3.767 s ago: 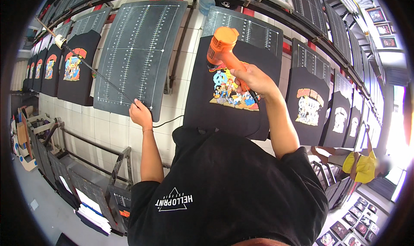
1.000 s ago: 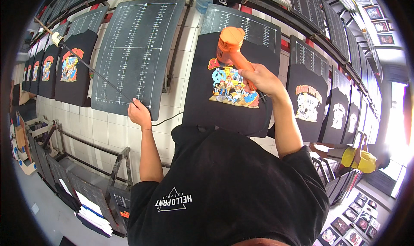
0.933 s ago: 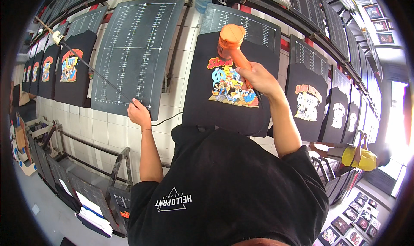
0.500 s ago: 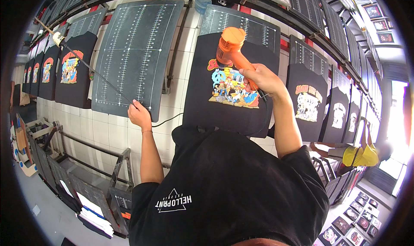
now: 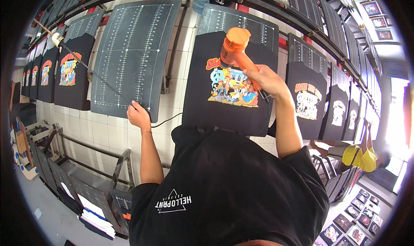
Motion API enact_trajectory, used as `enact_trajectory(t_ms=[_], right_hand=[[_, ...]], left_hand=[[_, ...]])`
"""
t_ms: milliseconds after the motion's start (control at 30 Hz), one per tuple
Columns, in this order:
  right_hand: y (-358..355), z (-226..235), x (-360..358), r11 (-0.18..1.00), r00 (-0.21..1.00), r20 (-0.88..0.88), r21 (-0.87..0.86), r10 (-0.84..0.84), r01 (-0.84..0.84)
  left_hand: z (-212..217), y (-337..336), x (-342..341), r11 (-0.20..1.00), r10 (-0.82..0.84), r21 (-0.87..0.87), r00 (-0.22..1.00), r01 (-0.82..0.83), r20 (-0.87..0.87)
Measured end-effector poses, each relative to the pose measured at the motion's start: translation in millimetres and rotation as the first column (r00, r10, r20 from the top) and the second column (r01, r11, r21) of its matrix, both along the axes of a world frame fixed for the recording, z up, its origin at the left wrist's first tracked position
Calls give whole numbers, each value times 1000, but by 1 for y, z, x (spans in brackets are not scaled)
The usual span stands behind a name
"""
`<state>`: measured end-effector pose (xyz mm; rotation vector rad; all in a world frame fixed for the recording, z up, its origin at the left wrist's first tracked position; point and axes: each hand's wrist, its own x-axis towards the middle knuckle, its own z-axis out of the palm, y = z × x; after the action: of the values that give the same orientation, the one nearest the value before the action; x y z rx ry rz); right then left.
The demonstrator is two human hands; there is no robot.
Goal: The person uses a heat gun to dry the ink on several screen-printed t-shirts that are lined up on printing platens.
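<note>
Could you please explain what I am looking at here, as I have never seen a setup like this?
This is one view, from a fisheye camera worn on a person's head, looking down past their black shirt, so straight edges bend. No machine holds anything: two bare hands work. The right hand grips an orange heat gun aimed at a black T-shirt with a colourful print, stretched on a flat board. The left hand rests at the lower edge of a bare grey board with ruler lines, beside a thin rod. More printed shirts sit on boards either side.
</note>
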<state>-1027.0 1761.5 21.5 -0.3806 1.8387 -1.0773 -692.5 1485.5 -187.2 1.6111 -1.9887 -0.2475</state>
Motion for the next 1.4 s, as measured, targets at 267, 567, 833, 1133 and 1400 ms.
enact_trajectory(t_ms=[267, 567, 833, 1133, 1400], right_hand=[[3, 8, 1, 999, 999, 22, 22, -40, 40], [10, 8, -3, 997, 997, -19, 37, -70, 71], [16, -2, -8, 1000, 992, -126, -1, -12, 12], [26, -3, 3, 997, 997, -56, -48, -58, 56], [21, 4, 7, 994, 997, -19, -77, -73, 71]], left_hand=[[1, 0, 3, 1000, 3, -4, 1000, -3, 7], [1, 0, -2, 1000, 0, 18, 1000, 0, 10], [-15, -4, 6, 1000, 12, 6, 1000, -11, -14], [2, -2, 7, 999, -28, -35, 1000, 28, -8], [4, 1, 11, 1000, -24, -20, 999, 23, -39]])
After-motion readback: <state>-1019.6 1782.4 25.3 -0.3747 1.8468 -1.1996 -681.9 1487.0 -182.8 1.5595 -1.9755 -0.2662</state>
